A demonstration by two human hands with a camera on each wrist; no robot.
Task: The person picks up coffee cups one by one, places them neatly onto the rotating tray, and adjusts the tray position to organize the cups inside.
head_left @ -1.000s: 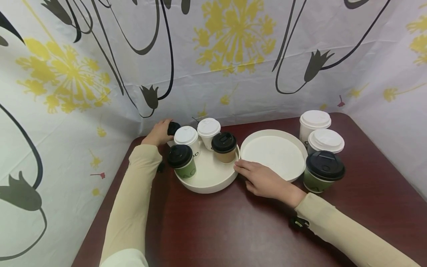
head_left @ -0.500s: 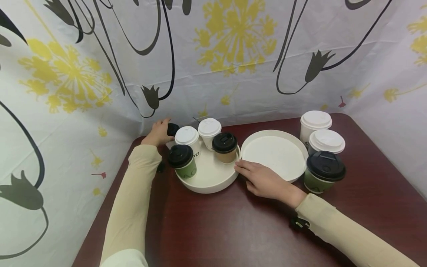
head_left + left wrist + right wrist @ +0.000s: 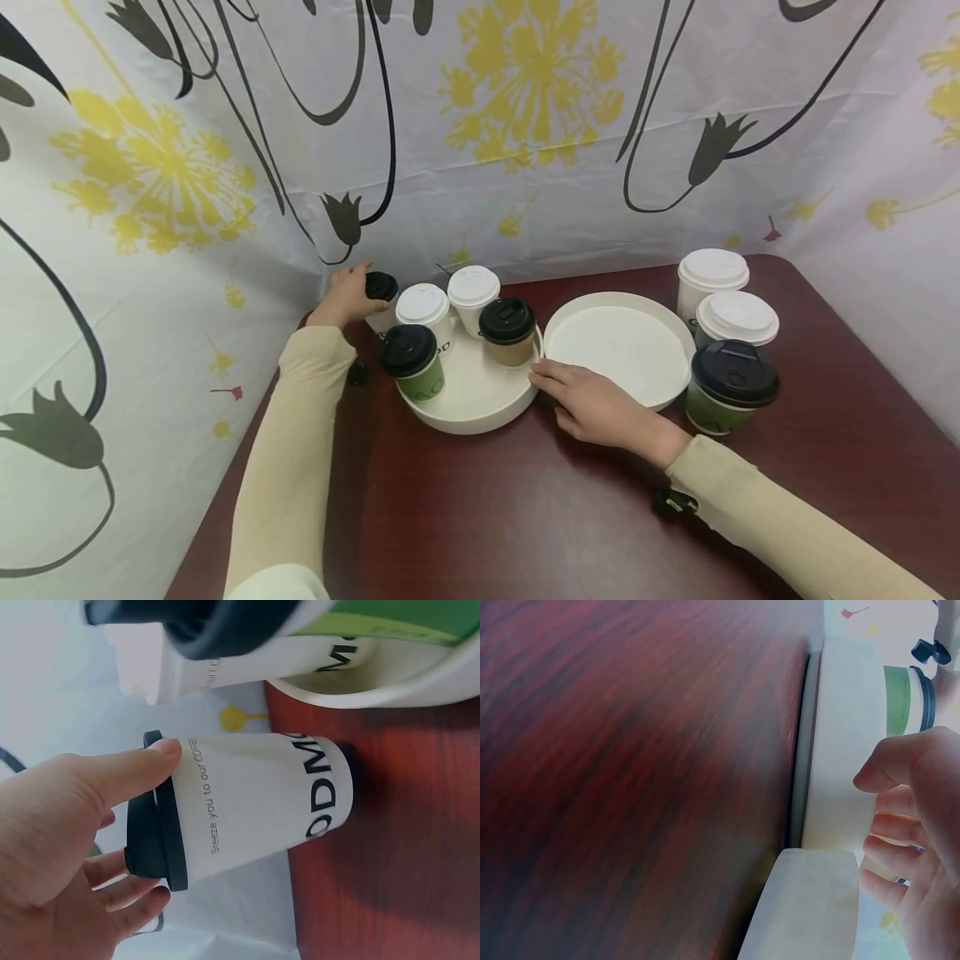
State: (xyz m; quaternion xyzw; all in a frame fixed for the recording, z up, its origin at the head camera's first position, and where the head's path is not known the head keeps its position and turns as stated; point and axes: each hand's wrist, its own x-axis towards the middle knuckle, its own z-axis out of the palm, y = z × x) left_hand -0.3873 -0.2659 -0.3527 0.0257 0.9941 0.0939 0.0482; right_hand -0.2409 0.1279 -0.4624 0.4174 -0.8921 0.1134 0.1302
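My left hand (image 3: 347, 297) holds a white paper cup (image 3: 255, 799) by its black lid (image 3: 159, 817). The thumb lies at one side of the lid and the fingers at the other. This cup stands upright to the left of the left round white tray (image 3: 468, 423); whether its base touches the table is unclear. On that tray are two white-lidded cups (image 3: 424, 305), a green cup (image 3: 422, 382) with a black lid, and a brown cup (image 3: 510, 353). My right hand (image 3: 596, 404) has its relaxed fingertips at this tray's right rim, beside the wall (image 3: 844, 750) in the right wrist view.
A second round tray (image 3: 618, 350) with nothing on it sits to the right, close against the first. Beyond it stand two white-lidded cups (image 3: 712, 271) and a green black-lidded cup (image 3: 727, 387). A patterned cloth (image 3: 525, 208) surrounds the dark red table (image 3: 480, 517).
My left hand has moved slightly left, and the black-lidded white cup has shifted left with it, opening more distance from the neighbouring cups. The right hand stays at the tray rim.
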